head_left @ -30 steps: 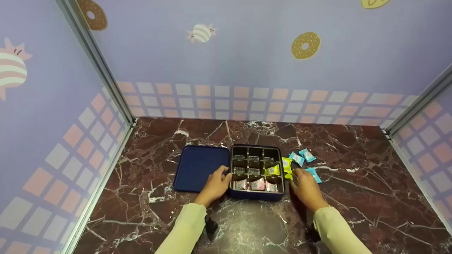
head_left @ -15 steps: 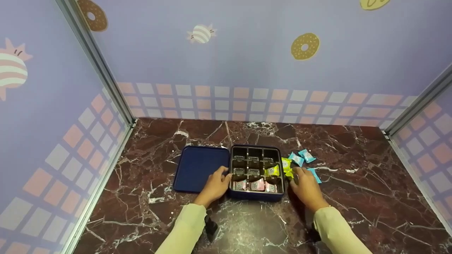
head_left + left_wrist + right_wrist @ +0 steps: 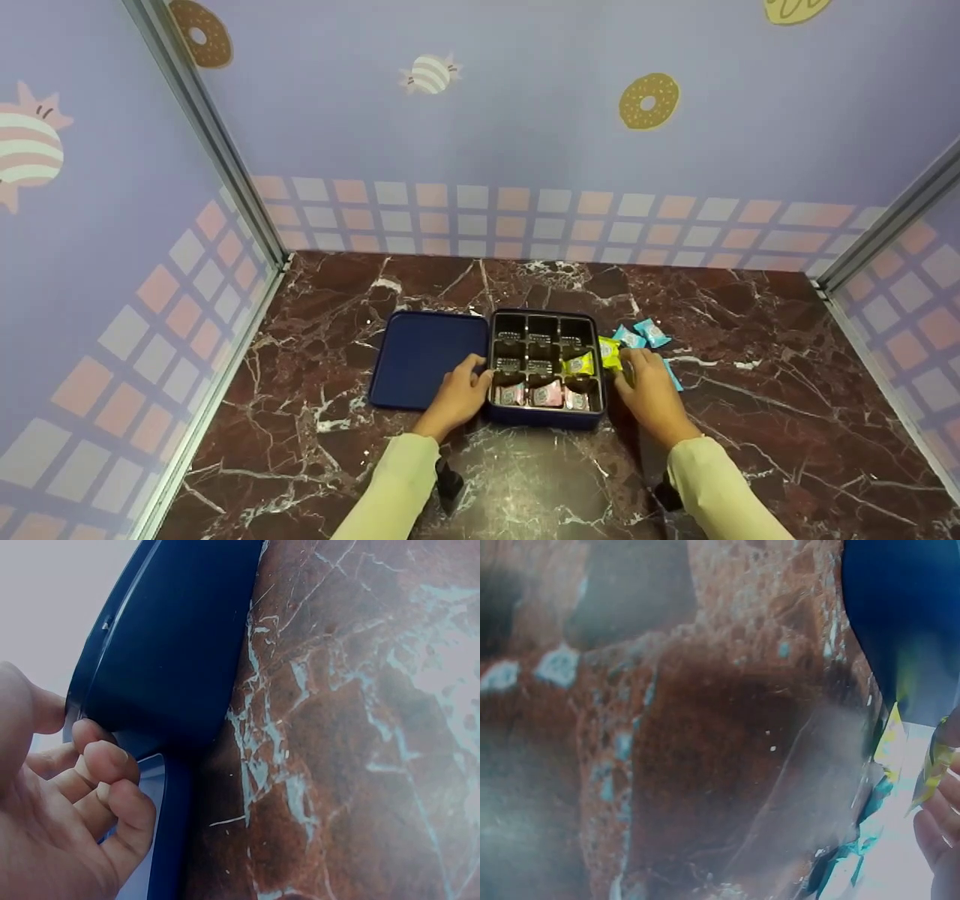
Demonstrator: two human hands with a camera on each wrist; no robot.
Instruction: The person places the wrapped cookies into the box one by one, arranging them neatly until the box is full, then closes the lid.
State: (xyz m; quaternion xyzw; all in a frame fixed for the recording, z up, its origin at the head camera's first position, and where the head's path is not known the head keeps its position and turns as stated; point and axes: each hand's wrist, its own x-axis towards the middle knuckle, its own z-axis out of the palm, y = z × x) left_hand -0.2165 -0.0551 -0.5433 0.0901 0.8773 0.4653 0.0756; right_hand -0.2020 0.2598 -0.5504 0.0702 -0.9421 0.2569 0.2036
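Note:
A navy box [image 3: 544, 418] with a black divided insert stands on the marble-patterned surface in the head view. Pink-wrapped candies [image 3: 547, 394] fill its front row, and a yellow-green candy [image 3: 579, 364] lies in the right middle compartment. My left hand [image 3: 457, 396] grips the box's left edge, thumb and finger at the rim in the left wrist view. Just right of the box is my right hand [image 3: 651, 394], pinching a yellow candy [image 3: 933, 772] that the right wrist view shows between its fingers. Another yellow candy [image 3: 609, 352] lies against the box's right side.
The navy lid [image 3: 427, 360] lies flat at the box's left, partly behind my left hand. Blue-wrapped candies [image 3: 651, 333] lie beyond my right hand, one mostly hidden by it. Patterned panels [image 3: 487, 150] stand at the back and both sides.
My right hand has shifted slightly away from me beside the box, with the yellow candy at its fingertips. My left hand has stayed at the box's edge.

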